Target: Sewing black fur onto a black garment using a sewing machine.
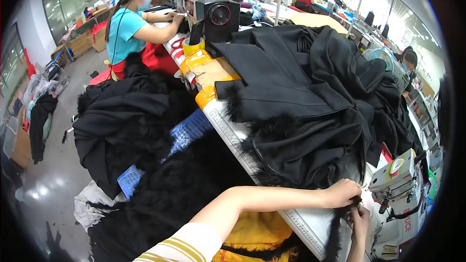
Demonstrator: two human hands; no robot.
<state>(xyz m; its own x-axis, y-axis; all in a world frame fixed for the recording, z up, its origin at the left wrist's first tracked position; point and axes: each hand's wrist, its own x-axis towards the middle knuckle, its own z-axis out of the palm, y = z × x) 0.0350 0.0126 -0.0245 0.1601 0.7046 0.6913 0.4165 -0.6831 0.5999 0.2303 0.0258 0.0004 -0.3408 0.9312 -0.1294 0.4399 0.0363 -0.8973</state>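
Note:
At the table's right side, my left hand point(343, 193) is closed with bent fingers on the edge of a black fur trim point(334, 235). Just below it, my right hand point(359, 217) pinches the same dark edge, its fingertips almost touching the left ones. From there the trim hangs down toward the table's front edge. A large black garment point(301, 87) with fur along its border is heaped beyond my hands. Close to their right stands a white sewing machine point(395, 177). My fingers partly hide the gripped spot.
A measuring scale point(228, 133) runs along the table edge, with yellow tape point(196, 63) farther up. More black fur-trimmed garments point(126, 111) pile at the left, over yellow cloth point(257, 233) below. A person point(128, 34) in a blue shirt works beside a black-and-white machine point(216, 14).

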